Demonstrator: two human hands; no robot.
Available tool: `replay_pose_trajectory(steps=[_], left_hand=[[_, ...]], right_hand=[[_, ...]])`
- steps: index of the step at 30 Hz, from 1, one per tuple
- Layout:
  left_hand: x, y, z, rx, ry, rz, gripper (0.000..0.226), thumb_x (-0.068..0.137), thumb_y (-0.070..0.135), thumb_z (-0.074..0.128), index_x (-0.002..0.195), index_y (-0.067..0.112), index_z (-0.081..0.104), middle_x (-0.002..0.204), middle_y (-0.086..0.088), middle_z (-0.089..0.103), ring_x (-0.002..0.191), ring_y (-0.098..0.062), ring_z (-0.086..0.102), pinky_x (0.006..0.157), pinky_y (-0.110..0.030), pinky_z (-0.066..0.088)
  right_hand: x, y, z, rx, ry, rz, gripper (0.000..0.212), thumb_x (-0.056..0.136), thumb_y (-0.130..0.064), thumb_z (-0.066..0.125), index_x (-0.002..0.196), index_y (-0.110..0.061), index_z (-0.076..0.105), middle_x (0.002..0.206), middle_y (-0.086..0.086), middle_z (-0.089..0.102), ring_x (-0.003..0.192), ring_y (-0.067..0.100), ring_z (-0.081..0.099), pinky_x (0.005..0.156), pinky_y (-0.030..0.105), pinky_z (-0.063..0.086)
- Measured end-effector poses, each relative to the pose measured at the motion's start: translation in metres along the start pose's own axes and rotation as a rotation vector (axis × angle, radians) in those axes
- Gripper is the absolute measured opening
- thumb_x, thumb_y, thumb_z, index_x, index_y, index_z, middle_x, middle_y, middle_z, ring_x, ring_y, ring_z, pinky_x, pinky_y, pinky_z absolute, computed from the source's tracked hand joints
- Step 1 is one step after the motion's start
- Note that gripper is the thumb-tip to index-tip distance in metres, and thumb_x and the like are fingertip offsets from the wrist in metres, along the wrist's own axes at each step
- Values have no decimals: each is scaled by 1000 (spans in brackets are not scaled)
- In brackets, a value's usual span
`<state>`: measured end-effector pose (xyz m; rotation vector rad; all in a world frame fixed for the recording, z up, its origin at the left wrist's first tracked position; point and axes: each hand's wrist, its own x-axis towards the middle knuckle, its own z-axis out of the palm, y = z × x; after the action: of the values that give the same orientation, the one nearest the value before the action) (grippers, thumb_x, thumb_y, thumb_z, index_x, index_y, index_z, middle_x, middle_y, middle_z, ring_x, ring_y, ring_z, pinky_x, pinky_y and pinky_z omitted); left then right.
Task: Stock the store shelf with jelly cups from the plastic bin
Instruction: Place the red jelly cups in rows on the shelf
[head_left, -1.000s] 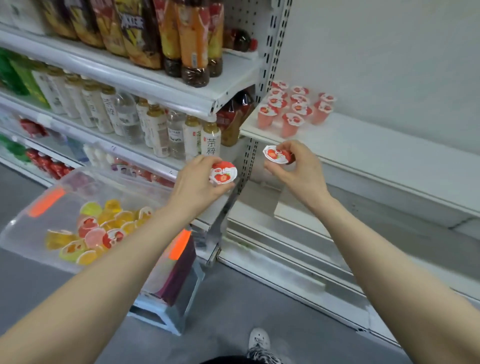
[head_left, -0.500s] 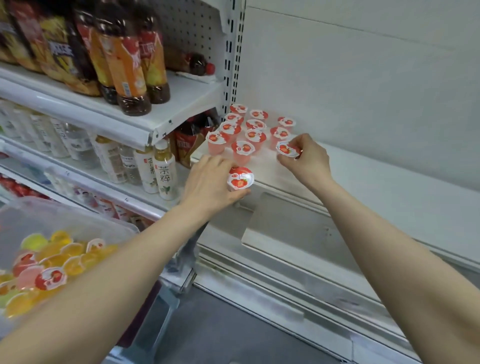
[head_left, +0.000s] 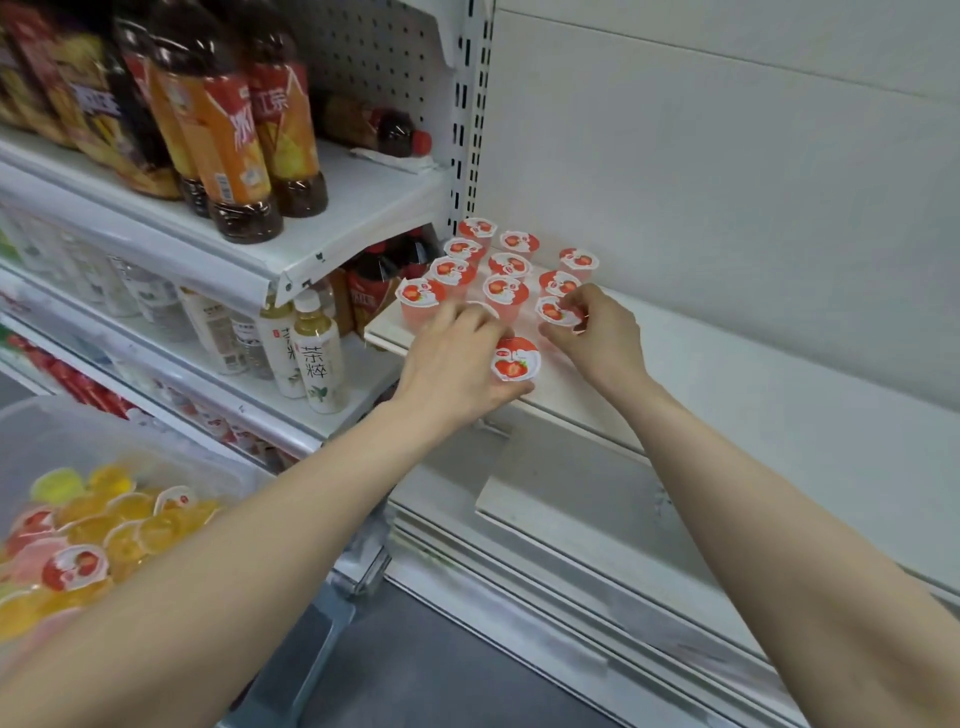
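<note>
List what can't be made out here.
Head view only.
- Body of the jelly cup: under its lid and the left hand; contact with the shelf unclear.
- Body of the second cup: under the right hand.
- plastic bin: cut off by the left edge, partly behind the forearm.

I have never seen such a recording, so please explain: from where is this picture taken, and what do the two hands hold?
There is no machine here: a person works with bare hands. One wide-angle camera worn on the head looks forward and down, so both forearms reach in from the bottom of the picture. The left hand has a strawberry jelly cup in its grip at the front edge of the white shelf. The right hand pinches a second cup beside the group of cups standing on that shelf. At lower left, the plastic bin has more cups, mostly yellow. Shelves to the left carry drink bottles.
</note>
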<state>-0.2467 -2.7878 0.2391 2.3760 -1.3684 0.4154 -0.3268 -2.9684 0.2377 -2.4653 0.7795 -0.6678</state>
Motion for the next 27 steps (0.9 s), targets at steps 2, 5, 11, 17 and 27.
replay_pose_trajectory(steps=[2, 5, 11, 17, 27], left_hand=[[10, 6, 4, 24, -6, 0, 64, 71, 69, 62, 114, 21, 64, 118, -1, 62, 117, -25, 44, 95, -38, 43], [21, 12, 10, 24, -11, -16, 61, 72, 66, 63, 113, 20, 64, 118, -2, 62, 118, -25, 44, 95, -39, 43], [29, 13, 21, 42, 25, -45, 61, 75, 64, 62, 113, 17, 66, 116, -4, 64, 118, -27, 45, 98, -39, 42], [26, 16, 19, 71, 9, -31, 62, 78, 63, 61, 116, 14, 64, 122, -7, 61, 124, -30, 43, 100, -41, 40], [4, -10, -28, 49, 52, 67, 58, 89, 53, 55, 131, 12, 56, 130, -6, 54, 127, -26, 40, 108, -37, 31]], right_hand=[[1, 3, -1, -13, -15, -31, 38, 82, -37, 72, 112, -18, 60, 111, 2, 68, 98, 24, 62, 83, 36, 48], [3, 9, -5, -46, -46, -80, 40, 84, -38, 70, 117, -17, 60, 114, 3, 67, 100, 24, 62, 83, 34, 47], [2, 20, -9, -117, -70, -197, 40, 90, -50, 60, 117, -20, 61, 111, 4, 67, 97, 24, 61, 79, 31, 44], [-2, 21, -15, -194, -89, -242, 37, 93, -39, 61, 126, -22, 61, 129, 5, 61, 112, 28, 56, 92, 36, 43], [-27, -11, -42, -534, -58, -349, 40, 95, -24, 55, 134, -15, 56, 136, 10, 55, 122, 38, 47, 95, 46, 42]])
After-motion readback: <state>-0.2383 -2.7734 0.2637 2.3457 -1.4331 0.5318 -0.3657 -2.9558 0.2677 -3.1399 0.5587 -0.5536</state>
